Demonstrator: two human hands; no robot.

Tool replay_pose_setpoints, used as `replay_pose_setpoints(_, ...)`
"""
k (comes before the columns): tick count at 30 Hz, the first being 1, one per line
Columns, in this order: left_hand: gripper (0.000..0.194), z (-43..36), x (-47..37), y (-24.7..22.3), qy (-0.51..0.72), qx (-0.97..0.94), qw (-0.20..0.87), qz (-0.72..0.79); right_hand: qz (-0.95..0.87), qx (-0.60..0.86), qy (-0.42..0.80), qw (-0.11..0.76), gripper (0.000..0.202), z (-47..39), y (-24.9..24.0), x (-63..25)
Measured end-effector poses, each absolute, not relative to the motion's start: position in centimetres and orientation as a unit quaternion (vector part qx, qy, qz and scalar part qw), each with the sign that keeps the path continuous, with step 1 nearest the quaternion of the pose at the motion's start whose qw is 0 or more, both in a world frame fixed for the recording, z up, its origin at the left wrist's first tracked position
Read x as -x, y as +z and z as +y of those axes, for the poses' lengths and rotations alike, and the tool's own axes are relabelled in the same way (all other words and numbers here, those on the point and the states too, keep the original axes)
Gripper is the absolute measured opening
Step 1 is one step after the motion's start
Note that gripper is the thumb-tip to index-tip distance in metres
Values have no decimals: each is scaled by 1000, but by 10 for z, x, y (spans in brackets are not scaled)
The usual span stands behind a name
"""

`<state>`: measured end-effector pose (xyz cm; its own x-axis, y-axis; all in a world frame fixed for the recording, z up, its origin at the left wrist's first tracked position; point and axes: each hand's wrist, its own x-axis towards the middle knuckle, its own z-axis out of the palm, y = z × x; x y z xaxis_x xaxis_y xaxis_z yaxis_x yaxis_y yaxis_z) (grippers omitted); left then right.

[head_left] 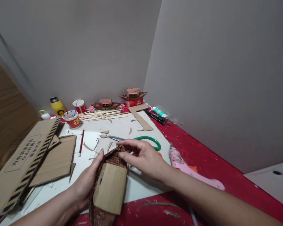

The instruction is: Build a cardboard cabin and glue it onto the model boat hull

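Note:
A brown cardboard model boat (97,216) with a tan curved roof (110,186) is held up in front of me, its narrow end pointing away. My left hand (87,182) supports its left side, with the thumb along the edge; the other fingers are hidden behind the hull. At the far tip, my right hand (141,157) pinches the hull between thumb and forefinger. Just beyond that hand lie scissors with green handles (153,138). A pink glue gun (188,169) rests to the right, partly behind my right forearm.
Cardboard pieces (54,160) and a printed carton (21,166) lie at left, near a red pencil (81,142). Paper cups (72,120), a yellow bottle (57,106), wooden sticks (99,114) and two finished boats (133,94) stand toward the wall. Cardboard scraps (109,146) litter the white sheet.

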<state>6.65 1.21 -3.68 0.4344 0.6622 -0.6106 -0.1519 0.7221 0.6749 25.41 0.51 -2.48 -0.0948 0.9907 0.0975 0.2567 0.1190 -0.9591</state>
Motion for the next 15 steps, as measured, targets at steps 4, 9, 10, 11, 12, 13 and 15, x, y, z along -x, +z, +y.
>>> replay_pose_setpoints(4,60,12,-67,-40,246,-289,795,472,-632,490,407,441,28,5,-29,-253)
replay_pose_setpoints(9,56,11,-67,-41,259,-300,790,468,-635,466,403,467,24,4,-32,-253)
replay_pose_setpoints(10,55,11,-67,-41,261,-303,789,467,-633,468,403,466,24,3,-32,-253)
replay_pose_setpoints(11,55,10,-67,-41,263,-305,788,466,-633,471,403,463,25,3,-32,-253)
replay_pose_setpoints(12,54,10,-67,-41,263,-308,787,466,-635,473,401,461,25,3,-32,-253)
replay_pose_setpoints(13,54,9,-67,-41,262,-310,786,466,-639,473,397,458,26,3,-32,-253)
replay_pose_setpoints(15,54,8,-67,-40,257,-311,786,468,-651,467,390,455,27,4,-31,-253)
